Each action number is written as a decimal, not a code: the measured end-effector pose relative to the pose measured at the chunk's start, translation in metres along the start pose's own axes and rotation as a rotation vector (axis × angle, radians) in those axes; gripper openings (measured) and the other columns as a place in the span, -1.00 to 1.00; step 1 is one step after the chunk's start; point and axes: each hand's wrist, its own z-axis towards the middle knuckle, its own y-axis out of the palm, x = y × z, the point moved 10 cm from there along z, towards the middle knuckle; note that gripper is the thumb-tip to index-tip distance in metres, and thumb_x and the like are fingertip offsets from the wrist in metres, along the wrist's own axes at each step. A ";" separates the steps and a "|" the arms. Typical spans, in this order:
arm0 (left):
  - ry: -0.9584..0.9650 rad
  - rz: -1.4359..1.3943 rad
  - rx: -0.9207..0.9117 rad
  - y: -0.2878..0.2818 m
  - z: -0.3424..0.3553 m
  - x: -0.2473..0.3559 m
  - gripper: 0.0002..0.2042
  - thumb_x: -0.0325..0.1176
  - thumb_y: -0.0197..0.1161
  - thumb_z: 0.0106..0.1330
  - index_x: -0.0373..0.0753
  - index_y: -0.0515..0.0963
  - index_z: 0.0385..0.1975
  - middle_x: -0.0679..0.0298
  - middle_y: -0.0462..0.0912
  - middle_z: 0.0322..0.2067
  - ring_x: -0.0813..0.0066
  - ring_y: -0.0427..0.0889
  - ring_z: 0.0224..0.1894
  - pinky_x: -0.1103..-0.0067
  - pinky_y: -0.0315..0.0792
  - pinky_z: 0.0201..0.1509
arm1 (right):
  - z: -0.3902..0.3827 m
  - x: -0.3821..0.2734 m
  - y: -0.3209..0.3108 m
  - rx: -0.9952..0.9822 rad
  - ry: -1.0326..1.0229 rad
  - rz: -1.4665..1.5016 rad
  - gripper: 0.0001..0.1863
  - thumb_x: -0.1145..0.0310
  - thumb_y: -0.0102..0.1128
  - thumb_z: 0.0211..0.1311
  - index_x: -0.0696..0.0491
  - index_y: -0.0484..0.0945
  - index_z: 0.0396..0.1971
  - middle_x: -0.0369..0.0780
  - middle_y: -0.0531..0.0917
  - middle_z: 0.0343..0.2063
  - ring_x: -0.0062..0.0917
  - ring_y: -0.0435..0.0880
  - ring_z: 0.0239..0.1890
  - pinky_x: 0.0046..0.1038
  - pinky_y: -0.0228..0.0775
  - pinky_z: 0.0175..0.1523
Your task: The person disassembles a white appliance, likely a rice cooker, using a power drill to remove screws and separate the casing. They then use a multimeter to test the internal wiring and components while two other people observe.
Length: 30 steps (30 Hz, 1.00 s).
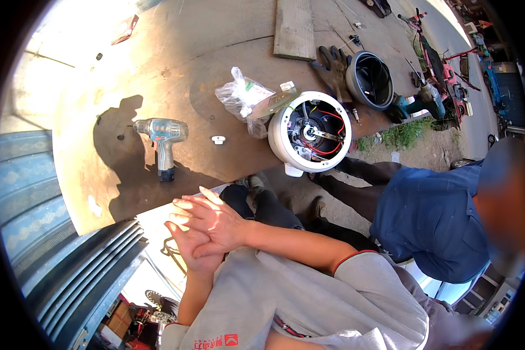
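Lying on brown tabletop (210,99): drill (168,135) | right: weeds (401,136) | left: blue panel (29,189)

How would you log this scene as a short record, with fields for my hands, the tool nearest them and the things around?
Right hand: laid across the left hand, fingers extended
Left hand: partly covered by the right
Nearest tool: drill, lying on the table, nose pointing left
Right of drill: small white piece
Table edge: white round housing, inside exposed
Near housing: clear plastic bag, work glove, grey round shell
Person nearby: dark blue shirt
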 end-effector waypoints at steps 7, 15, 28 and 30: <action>0.747 1.421 0.011 -0.002 -0.112 0.057 0.01 0.47 -0.17 0.23 -0.31 -0.02 0.44 -0.05 -0.24 0.48 0.02 -0.26 0.52 0.16 -0.36 0.51 | -0.045 0.023 0.179 -0.228 1.097 1.589 0.03 -0.49 -0.36 0.26 0.06 -0.08 0.46 -0.08 0.25 0.36 -0.31 0.27 0.35 -0.21 0.03 0.42; 0.052 1.593 1.150 -0.292 -0.270 0.048 -0.24 0.21 0.16 0.22 -0.10 0.25 0.36 -0.14 -0.05 0.43 -0.14 -0.01 0.45 -0.09 -0.13 0.40 | -0.011 -0.117 0.265 -0.624 0.818 1.548 -0.17 -0.31 -0.50 0.42 0.10 0.18 0.36 0.03 0.41 0.20 -0.26 0.45 0.19 -0.23 0.29 0.25; -0.157 0.570 1.433 -0.612 -0.579 -0.038 -0.35 0.23 0.16 0.17 -0.11 0.50 0.15 0.01 0.61 0.03 0.08 0.59 0.09 0.29 0.44 0.16 | -0.013 -0.213 0.619 -0.793 0.970 0.973 -0.68 0.19 0.02 0.44 0.16 0.56 -0.16 -0.21 0.63 -0.53 -0.50 0.60 -0.50 -0.48 0.49 -0.34; -0.038 0.593 1.414 -0.637 -0.612 0.007 -0.36 0.18 0.16 0.18 -0.20 0.53 0.11 -0.04 0.65 -0.06 0.09 0.63 0.03 0.31 0.48 0.11 | 0.001 -0.234 0.657 -0.761 0.909 0.870 -0.70 0.22 0.04 0.43 0.17 0.56 -0.17 -0.21 0.63 -0.53 -0.51 0.60 -0.50 -0.50 0.49 -0.36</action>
